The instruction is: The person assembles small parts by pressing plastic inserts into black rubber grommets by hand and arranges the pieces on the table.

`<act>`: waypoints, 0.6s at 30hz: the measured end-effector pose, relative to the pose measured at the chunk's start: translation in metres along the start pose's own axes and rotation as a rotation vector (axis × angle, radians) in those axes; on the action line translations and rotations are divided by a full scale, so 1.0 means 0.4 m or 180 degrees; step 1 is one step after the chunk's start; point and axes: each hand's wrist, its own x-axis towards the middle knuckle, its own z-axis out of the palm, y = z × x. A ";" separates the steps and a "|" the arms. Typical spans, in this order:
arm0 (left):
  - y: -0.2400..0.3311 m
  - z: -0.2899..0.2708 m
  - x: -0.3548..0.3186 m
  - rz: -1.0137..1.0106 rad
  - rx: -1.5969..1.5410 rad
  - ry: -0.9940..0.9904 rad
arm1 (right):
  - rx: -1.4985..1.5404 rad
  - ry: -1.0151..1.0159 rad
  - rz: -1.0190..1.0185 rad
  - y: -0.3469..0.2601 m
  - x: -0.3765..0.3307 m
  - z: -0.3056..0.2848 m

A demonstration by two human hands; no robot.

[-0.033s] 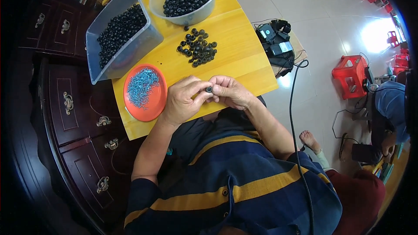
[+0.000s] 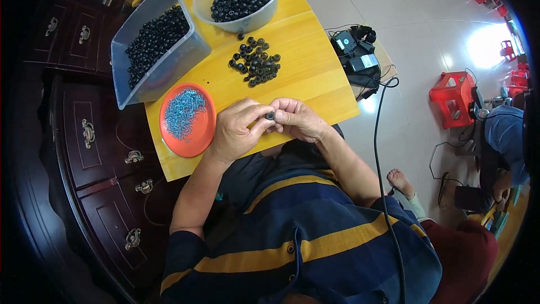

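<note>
Over the near edge of the yellow table, my left hand (image 2: 236,126) and my right hand (image 2: 300,119) meet with their fingers closed. Between the fingertips of both is a small round black piece (image 2: 270,116) with a hole in its end facing up. My fingers hide most of it. Beside my left hand lies an orange plate (image 2: 210,114) bearing a heap of small bluish-silver screws (image 2: 184,114). Beyond my hands a loose cluster of similar black pieces (image 2: 259,65) is spread on the table.
A clear rectangular bin (image 2: 194,50) and a clear round tub (image 2: 247,24), both filled with black pieces, stand on the table (image 2: 304,39). Dark drawers (image 2: 107,177) flank the left. A black cable (image 2: 378,152) hangs at right, near a red stool (image 2: 450,98) and other people.
</note>
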 end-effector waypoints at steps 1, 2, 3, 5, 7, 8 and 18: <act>0.002 0.002 0.003 0.0012 0.0036 0.0024 | 0.0045 -0.0007 -0.0014 0.002 0.000 -0.003; 0.003 0.004 0.005 0.0025 0.0071 0.0047 | 0.0089 -0.0013 -0.0029 0.003 -0.001 -0.006; 0.003 0.005 0.006 0.0020 0.0078 0.0043 | 0.0097 -0.0018 -0.0028 0.002 -0.001 -0.006; 0.002 0.005 0.008 0.0021 0.0039 0.0060 | 0.0077 0.0030 0.0000 -0.001 -0.001 -0.003; 0.004 0.006 0.011 0.0021 0.0063 0.0047 | 0.0123 0.0046 0.0003 -0.003 -0.002 -0.001; 0.005 0.006 0.013 0.0025 0.0083 0.0040 | 0.0161 0.0064 0.0006 -0.003 -0.002 -0.001; 0.007 0.006 0.023 -0.0179 -0.0112 -0.0100 | 0.0255 -0.0042 -0.0032 -0.007 -0.002 0.000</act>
